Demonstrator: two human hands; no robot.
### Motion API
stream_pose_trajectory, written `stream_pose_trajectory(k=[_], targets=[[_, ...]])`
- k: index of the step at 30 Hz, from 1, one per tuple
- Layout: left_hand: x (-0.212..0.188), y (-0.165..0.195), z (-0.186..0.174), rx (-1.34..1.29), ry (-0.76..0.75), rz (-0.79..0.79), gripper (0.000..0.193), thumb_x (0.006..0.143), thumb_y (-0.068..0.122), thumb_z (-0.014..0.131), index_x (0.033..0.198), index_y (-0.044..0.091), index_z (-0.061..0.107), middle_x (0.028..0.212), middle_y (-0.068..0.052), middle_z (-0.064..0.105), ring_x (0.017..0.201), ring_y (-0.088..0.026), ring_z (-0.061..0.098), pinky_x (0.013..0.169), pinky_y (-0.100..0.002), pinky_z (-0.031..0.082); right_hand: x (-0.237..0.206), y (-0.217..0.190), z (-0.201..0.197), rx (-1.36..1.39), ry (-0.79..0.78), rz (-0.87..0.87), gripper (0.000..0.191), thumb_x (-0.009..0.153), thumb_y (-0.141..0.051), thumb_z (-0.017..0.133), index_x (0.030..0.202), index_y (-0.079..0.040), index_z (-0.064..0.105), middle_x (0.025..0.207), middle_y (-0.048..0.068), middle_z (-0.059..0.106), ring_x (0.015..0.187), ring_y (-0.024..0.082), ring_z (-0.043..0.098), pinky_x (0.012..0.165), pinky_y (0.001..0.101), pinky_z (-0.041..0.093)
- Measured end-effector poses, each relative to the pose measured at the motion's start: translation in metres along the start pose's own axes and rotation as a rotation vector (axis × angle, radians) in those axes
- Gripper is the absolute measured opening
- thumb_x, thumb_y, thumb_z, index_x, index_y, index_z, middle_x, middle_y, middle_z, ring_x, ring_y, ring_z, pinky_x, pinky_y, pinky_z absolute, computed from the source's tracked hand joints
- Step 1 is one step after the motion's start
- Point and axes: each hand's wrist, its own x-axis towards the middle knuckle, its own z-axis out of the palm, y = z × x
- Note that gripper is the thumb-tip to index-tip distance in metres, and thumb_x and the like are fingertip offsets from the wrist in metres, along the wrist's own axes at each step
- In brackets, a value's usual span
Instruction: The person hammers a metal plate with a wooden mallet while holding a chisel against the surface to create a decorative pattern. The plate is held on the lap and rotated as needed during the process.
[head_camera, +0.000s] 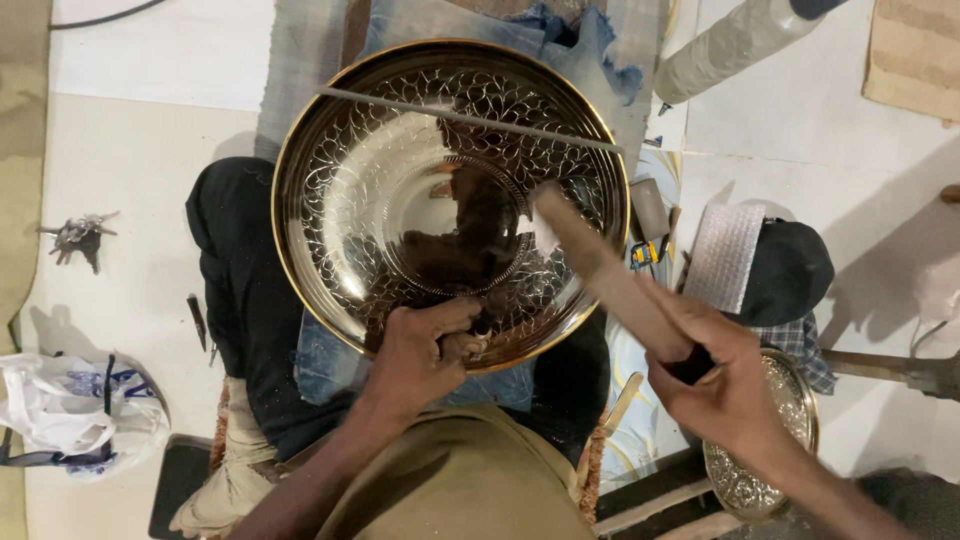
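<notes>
Chasing the pattern is in hand: the left hand (420, 350) clamps a small punch (478, 335) against the near rim of the large engraved metal bowl (330, 200) on the lap. The right hand (725, 385), fingers wrapped tight, holds a wooden mallet (610, 275) raised at right; the next blow needs the punch held steady.

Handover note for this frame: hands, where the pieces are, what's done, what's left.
Left hand: closed on a small tool, tip pressed to the near inner wall of the large engraved metal bowl.
Right hand: grips a wooden mallet, raised over the bowl's right side, blurred.
Bowl rests on the person's lap over blue cloth; a thin rod lies across its far rim.
Smaller patterned dish sits on the floor to the right, under the right hand.
Done: leaf pattern covers most of the bowl's wall.
Left: cannot tell for certain; the near wall under the tool is what's being worked.
</notes>
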Motion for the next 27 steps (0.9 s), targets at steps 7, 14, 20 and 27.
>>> stream_pose_trajectory(k=[7,14,20,27], targets=[[0.002,0.004,-0.005,0.224,-0.075,-0.045,0.042,0.077,-0.011,0.067,0.117,0.000,0.072,0.086,-0.023,0.075,0.075,-0.024,0.076,0.064,-0.033,0.057,-0.002,0.010,0.004,-0.166,-0.087,0.028,0.087,0.066,0.006,0.069,0.144,-0.031,0.062,0.111,-0.001,0.073,0.054,0.011,0.063,0.052,0.0255,0.051],[0.004,0.009,-0.008,0.186,-0.018,0.099,0.043,0.071,-0.011,0.067,0.113,-0.002,0.070,0.089,-0.023,0.074,0.083,-0.018,0.076,0.070,-0.029,0.058,-0.004,0.021,0.011,-0.162,-0.182,0.177,0.090,0.064,0.012,0.066,0.141,-0.036,0.061,0.110,-0.001,0.077,0.043,0.010,0.061,0.041,0.0263,0.047],[0.004,0.009,-0.011,0.224,-0.100,-0.077,0.042,0.074,-0.008,0.067,0.116,-0.001,0.072,0.093,-0.024,0.076,0.088,-0.026,0.075,0.073,-0.033,0.058,-0.007,0.022,0.027,-0.005,0.070,-0.102,0.088,0.066,0.013,0.062,0.146,-0.025,0.057,0.112,0.007,0.073,0.076,0.015,0.068,0.051,0.0206,0.050],[0.002,0.002,-0.010,0.107,-0.040,0.083,0.039,0.073,-0.011,0.064,0.111,-0.003,0.069,0.093,-0.022,0.078,0.097,-0.022,0.079,0.084,-0.031,0.060,-0.002,0.010,0.028,0.151,0.034,-0.073,0.087,0.069,0.014,0.063,0.148,-0.022,0.059,0.119,0.008,0.074,0.083,0.014,0.065,0.071,0.0271,0.052]])
